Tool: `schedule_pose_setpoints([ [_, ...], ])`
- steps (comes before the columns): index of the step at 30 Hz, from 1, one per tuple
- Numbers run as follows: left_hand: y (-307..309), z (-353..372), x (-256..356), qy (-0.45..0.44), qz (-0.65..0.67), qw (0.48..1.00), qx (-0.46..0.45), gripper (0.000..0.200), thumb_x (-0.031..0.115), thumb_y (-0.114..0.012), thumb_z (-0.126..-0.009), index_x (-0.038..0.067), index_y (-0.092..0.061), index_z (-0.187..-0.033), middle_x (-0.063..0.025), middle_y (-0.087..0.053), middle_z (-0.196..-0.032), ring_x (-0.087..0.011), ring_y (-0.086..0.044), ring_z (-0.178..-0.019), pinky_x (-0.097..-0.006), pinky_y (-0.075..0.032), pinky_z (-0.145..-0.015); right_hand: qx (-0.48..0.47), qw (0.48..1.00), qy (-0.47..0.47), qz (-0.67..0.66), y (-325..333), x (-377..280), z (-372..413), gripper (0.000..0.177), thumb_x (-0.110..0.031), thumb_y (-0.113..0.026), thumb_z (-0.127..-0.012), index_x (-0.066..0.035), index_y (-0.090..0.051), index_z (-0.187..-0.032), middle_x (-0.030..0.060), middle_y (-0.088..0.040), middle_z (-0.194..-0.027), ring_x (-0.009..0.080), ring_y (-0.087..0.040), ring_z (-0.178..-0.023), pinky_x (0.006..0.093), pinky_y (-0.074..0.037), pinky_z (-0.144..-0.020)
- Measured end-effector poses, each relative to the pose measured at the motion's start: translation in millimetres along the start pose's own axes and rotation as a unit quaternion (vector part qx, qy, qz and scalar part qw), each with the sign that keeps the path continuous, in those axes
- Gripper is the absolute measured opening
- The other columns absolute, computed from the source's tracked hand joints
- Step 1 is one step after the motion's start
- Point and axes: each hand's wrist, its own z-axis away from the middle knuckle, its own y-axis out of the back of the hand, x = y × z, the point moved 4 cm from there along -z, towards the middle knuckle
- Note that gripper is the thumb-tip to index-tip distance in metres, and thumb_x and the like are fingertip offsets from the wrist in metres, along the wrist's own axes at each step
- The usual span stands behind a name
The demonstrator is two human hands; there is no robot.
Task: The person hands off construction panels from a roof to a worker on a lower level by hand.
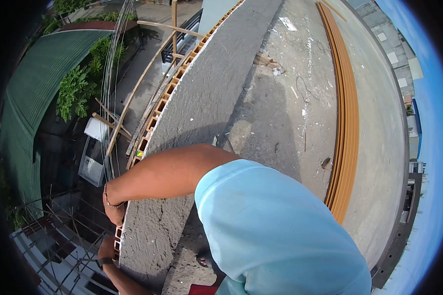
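Observation:
My right hand (114, 214), with a beaded bracelet at the wrist, reaches across the top of a rough grey plastered wall (202, 93) to its outer edge. Just below it in the view, my left hand (106, 247), with a dark band at the wrist, is at the same edge. Orange hollow blocks (170, 89) line the wall's outer side, and a short stretch of them shows beside my hands. The fingers of both hands are mostly hidden, and I cannot make out anything held.
Long orange-brown strips (347, 98) lie stacked on the concrete floor (290, 113), with debris nearby. Beyond the wall is a drop, with wooden poles (142, 81), cables (112, 73), a white vehicle (92, 152), a green roof (39, 88) and scaffolding (66, 236). A sandalled foot (202, 260) shows below.

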Motion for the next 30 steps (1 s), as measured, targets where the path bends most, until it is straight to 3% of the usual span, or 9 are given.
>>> schedule_pose_setpoints([
  [3, -8.3, -11.5, -22.8, -0.054, 0.005, 0.997, 0.05, 0.03, 0.028, -0.042, -0.086, 0.009, -0.062, -0.094, -0.0096, -0.062, -0.073, -0.0189, -0.059, -0.054, -0.0327, -0.045, -0.052, -0.017, 0.993, -0.034, -0.11, 2.1, -4.2, 15.4, 0.047, -0.036, -0.048, -0.087, -0.002, -0.058, -0.117, 0.0111, -0.061, -0.112, 0.0253, -0.057, -0.098, 0.0439, -0.043, -0.086],
  [5, -1.6, -0.3, -10.8, -0.016, 0.05, 0.999, 0.012, 0.028, 0.022, -0.038, -0.086, 0.003, -0.058, -0.094, -0.0218, -0.06, -0.088, -0.0388, -0.057, -0.088, -0.0427, -0.045, -0.073, -0.015, 0.99, -0.044, -0.13, 3.6, -7.3, 18.6, 0.047, -0.036, -0.049, -0.087, -0.002, -0.056, -0.119, 0.0117, -0.059, -0.115, 0.0263, -0.056, -0.1, 0.0446, -0.042, -0.087],
  [13, 13.8, 13.7, 31.7, 0.039, 0.063, 0.997, -0.01, 0.031, 0.025, -0.041, -0.088, -0.002, -0.055, -0.087, -0.023, -0.056, -0.08, -0.0424, -0.054, -0.081, -0.0439, -0.042, -0.067, -0.047, 0.985, -0.063, -0.156, 0.3, -9.3, 8.7, 0.05, -0.035, -0.05, -0.086, -0.005, -0.051, -0.126, 0.0136, -0.053, -0.123, 0.0295, -0.051, -0.109, 0.0471, -0.038, -0.093],
  [18, 9.5, 14.5, 31.7, -0.148, -0.126, 0.98, 0.038, 0.041, 0.041, -0.052, -0.087, 0.0, -0.061, -0.086, -0.0211, -0.057, -0.075, -0.0387, -0.056, -0.072, -0.0448, -0.042, -0.059, -0.112, 0.992, -0.005, -0.052, -14.6, 8.4, -39.4, 0.044, -0.031, -0.05, -0.084, -0.002, -0.057, -0.116, 0.0117, -0.059, -0.111, 0.0253, -0.056, -0.096, 0.0429, -0.044, -0.082],
  [20, 14.7, 15.9, 41.3, -0.09, -0.098, 0.991, 0.029, 0.044, 0.042, -0.052, -0.087, 0.0, -0.061, -0.081, -0.0218, -0.057, -0.072, -0.0383, -0.057, -0.069, -0.045, -0.042, -0.059, -0.081, 0.984, -0.03, -0.157, 0.2, -6.7, 17.3, 0.04, -0.027, -0.049, -0.083, 0.002, -0.061, -0.108, 0.0131, -0.062, -0.102, 0.0239, -0.059, -0.086, 0.0392, -0.047, -0.075],
  [23, 20.3, 21.1, 48.6, -0.002, -0.017, 0.999, 0.05, 0.054, 0.049, -0.052, -0.086, -0.002, -0.062, -0.071, -0.0244, -0.055, -0.064, -0.0365, -0.059, -0.064, -0.0449, -0.042, -0.059, -0.07, 0.997, 0.015, -0.009, -16.7, 5.6, -30.2, 0.041, -0.027, -0.05, -0.082, 0.003, -0.062, -0.106, 0.0143, -0.063, -0.099, 0.0239, -0.059, -0.084, 0.0396, -0.047, -0.072],
  [25, 31.4, 29.3, 68.1, 0.074, -0.019, 0.997, 0.017, 0.054, 0.051, -0.053, -0.084, 0.0, -0.065, -0.073, -0.0228, -0.058, -0.066, -0.0338, -0.061, -0.065, -0.0426, -0.044, -0.059, -0.059, 0.996, -0.014, -0.065, -1.5, -8.3, 12.1, 0.04, -0.026, -0.049, -0.082, 0.004, -0.063, -0.103, 0.0157, -0.065, -0.096, 0.0252, -0.06, -0.083, 0.0414, -0.046, -0.069],
  [27, 47.9, 39.9, 96.3, 0.159, 0.051, 0.986, -0.022, 0.051, 0.051, -0.053, -0.084, 0.003, -0.068, -0.074, -0.0192, -0.061, -0.065, -0.0302, -0.063, -0.063, -0.0403, -0.047, -0.06, -0.086, 0.995, 0.049, 0.006, 3.1, -16.2, 22.2, 0.042, -0.027, -0.05, -0.081, 0.003, -0.061, -0.108, 0.0191, -0.063, -0.105, 0.0288, -0.061, -0.094, 0.0424, -0.047, -0.077],
  [30, 47.9, 41.8, 98.6, 0.169, 0.038, 0.984, -0.041, 0.056, 0.056, -0.052, -0.083, 0.003, -0.068, -0.073, -0.0165, -0.064, -0.068, -0.0292, -0.064, -0.067, -0.0408, -0.048, -0.063, -0.037, 0.995, -0.039, -0.084, -2.7, -7.6, 20.3, 0.045, -0.028, -0.039, -0.088, 0.004, -0.051, -0.118, 0.024, -0.057, -0.114, 0.0341, -0.056, -0.106, 0.0425, -0.043, -0.088],
])
